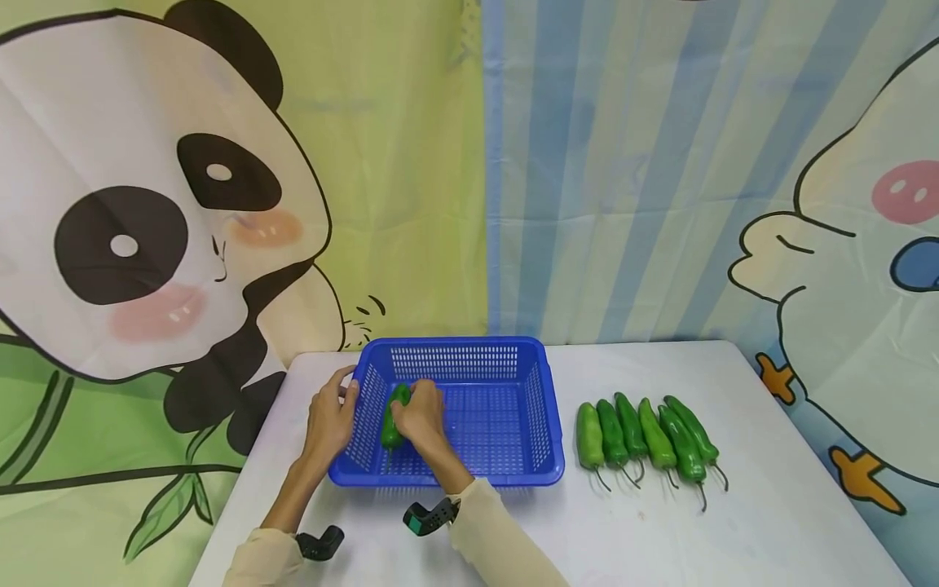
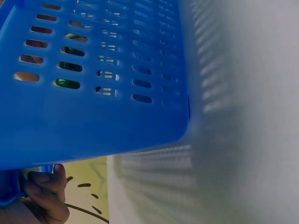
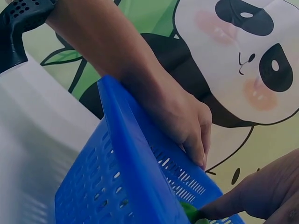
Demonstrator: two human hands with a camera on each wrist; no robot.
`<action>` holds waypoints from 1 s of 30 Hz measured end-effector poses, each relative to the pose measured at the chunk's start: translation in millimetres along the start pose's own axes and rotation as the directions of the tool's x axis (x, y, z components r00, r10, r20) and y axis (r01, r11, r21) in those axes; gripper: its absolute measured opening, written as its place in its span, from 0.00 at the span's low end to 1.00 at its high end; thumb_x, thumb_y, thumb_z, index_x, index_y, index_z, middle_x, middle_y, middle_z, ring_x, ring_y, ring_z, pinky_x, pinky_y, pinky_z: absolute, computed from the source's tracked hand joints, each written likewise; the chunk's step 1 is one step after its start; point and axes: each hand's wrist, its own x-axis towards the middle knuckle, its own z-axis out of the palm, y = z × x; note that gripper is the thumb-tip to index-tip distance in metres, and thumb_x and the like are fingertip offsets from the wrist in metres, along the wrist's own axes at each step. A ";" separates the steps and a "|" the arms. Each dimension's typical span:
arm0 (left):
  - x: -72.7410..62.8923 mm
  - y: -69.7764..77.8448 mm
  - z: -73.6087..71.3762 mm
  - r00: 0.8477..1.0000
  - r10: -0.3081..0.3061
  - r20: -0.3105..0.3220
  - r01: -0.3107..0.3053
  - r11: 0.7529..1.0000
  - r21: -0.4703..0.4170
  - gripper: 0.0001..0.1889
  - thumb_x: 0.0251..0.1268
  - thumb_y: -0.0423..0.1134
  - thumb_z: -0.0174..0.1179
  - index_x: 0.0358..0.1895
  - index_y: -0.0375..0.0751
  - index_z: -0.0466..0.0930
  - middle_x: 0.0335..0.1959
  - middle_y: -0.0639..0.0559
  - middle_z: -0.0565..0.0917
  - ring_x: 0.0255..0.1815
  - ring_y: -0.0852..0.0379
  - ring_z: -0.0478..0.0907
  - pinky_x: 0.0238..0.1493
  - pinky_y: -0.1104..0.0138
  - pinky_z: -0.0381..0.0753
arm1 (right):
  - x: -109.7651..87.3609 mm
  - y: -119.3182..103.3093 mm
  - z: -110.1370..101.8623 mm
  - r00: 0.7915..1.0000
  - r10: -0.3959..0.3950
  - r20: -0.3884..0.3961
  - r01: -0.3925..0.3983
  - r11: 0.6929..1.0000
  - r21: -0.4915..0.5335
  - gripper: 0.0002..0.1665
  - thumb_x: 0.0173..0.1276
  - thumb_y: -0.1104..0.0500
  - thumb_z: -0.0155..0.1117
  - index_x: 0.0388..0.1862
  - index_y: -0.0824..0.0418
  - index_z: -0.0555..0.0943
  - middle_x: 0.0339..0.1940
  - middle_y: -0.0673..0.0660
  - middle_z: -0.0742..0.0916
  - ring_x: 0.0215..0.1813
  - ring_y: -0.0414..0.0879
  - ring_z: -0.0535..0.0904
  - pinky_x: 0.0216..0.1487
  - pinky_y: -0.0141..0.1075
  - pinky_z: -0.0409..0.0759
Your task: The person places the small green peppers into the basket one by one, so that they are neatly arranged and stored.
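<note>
A blue plastic basket [image 1: 480, 481] with slotted walls stands on the white table. My left hand [image 1: 332, 417] holds its left rim; in the left wrist view, curled fingers [image 2: 49, 193] show at the rim. Inside the basket, toward its left wall, my right hand [image 1: 424, 416] grips a green chili pepper [image 1: 391, 432] whose stem points toward me. The right wrist view catches only part of that pepper [image 3: 190, 212], below the right thumb and behind the basket wall. Through the slots in the left wrist view, bits of green are visible.
Several green peppers [image 1: 631, 432] lie side by side in a row on the table [image 1: 623, 538], right of the basket, stems toward me. A printed cloth [image 1: 411, 163] with a panda hangs behind the table. Each wrist wears a black device [image 1: 433, 518].
</note>
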 end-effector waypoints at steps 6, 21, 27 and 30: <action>-0.3 -1.1 -0.4 1.000 0.004 -0.003 -0.004 1.000 0.000 0.23 0.90 0.41 0.48 0.78 0.35 0.73 0.42 0.31 0.89 0.34 0.44 0.89 0.34 0.62 0.80 | 2.0 -2.8 3.2 1.000 -0.008 -0.022 0.008 1.000 0.011 0.18 0.55 0.57 0.80 0.44 0.61 0.88 0.33 0.53 0.90 0.33 0.42 0.84 0.34 0.34 0.84; -2.1 0.0 -1.3 1.000 0.023 -0.020 -0.023 1.000 -0.001 0.23 0.89 0.39 0.49 0.77 0.33 0.74 0.40 0.31 0.90 0.32 0.45 0.89 0.33 0.63 0.79 | -13.9 -25.8 -8.6 0.996 -0.011 0.087 0.020 0.995 -0.097 0.28 0.41 0.71 0.68 0.19 0.45 0.60 0.18 0.45 0.66 0.22 0.46 0.67 0.21 0.39 0.70; -1.2 0.5 -0.9 1.000 0.007 -0.005 -0.007 1.000 -0.015 0.23 0.89 0.39 0.49 0.78 0.33 0.73 0.41 0.31 0.89 0.33 0.45 0.89 0.32 0.64 0.79 | -10.8 -22.4 -9.1 0.995 -0.003 0.095 0.011 0.996 -0.088 0.29 0.43 0.70 0.69 0.18 0.45 0.59 0.17 0.44 0.62 0.21 0.44 0.61 0.18 0.39 0.65; -1.5 0.9 -1.5 1.000 -0.006 0.000 0.006 1.000 -0.012 0.24 0.90 0.40 0.49 0.78 0.34 0.73 0.43 0.30 0.89 0.34 0.44 0.90 0.32 0.64 0.80 | -9.6 -20.1 -9.9 0.995 -0.004 0.095 0.011 0.998 -0.070 0.29 0.41 0.69 0.69 0.17 0.45 0.58 0.17 0.43 0.60 0.21 0.42 0.58 0.17 0.38 0.61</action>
